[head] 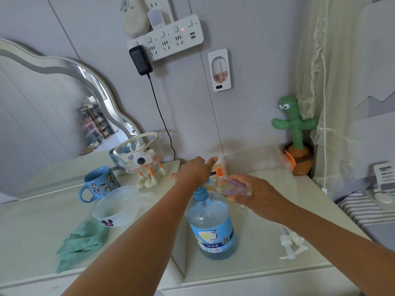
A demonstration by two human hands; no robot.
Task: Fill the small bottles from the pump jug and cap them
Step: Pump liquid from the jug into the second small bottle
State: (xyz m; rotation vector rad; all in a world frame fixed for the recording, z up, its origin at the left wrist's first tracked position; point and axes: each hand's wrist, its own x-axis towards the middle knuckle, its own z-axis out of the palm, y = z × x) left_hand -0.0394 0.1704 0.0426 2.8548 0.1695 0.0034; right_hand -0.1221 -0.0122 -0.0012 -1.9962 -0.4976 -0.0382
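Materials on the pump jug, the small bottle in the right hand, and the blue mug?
pump jug: clear glossy plastic, seemingly; blue liquid shows through the wall.
small bottle: see-through plastic with purple print; stiffness unclear.
blue mug: probably glazed ceramic; thick rim, shiny printed surface.

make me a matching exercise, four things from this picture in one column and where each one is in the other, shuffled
1. small bottle
2. pump jug
3. cactus toy
4. green cloth

A. back right, by the curtain
B. front left, crumpled
C. held in the right hand
D. centre, its pump head under the left hand

Pairs: 1-C, 2-D, 3-A, 4-B
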